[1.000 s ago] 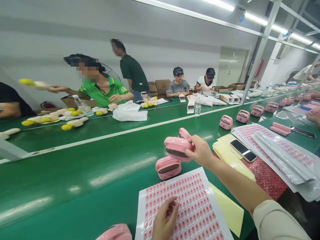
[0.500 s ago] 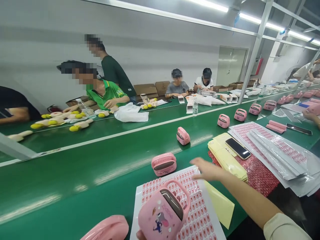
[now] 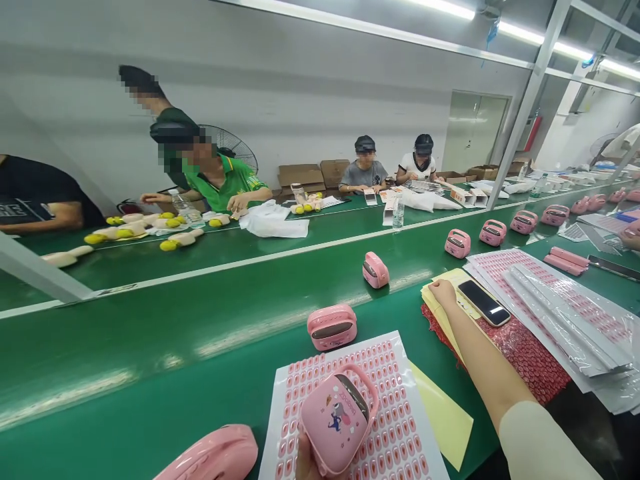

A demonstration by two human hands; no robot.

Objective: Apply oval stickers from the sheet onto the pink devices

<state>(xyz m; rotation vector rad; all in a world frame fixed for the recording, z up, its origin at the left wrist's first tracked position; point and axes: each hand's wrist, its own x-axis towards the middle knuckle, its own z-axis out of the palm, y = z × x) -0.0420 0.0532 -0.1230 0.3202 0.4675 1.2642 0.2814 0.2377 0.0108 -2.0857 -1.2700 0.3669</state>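
My left hand, mostly cut off by the bottom edge, grips a pink handled case with a cartoon print and a dark window. The case is tilted above a white sheet covered in rows of small pink-and-red stickers. Further right, my right hand is at the far left corner of a stack of yellow sheets, its fingers bent down. What they pinch, if anything, is hidden. A phone lies on the stack, right beside that hand.
Another pink case stands beyond the sticker sheet, and one is at the lower left. More pink cases line the green belt. Red bubble wrap and plastic-covered sheets lie at right. Co-workers sit across.
My right hand has moved right and away from the sticker sheet, onto the yellow stack, and its fingers have closed. The held case has gone slightly right and sits lower over the sheet.
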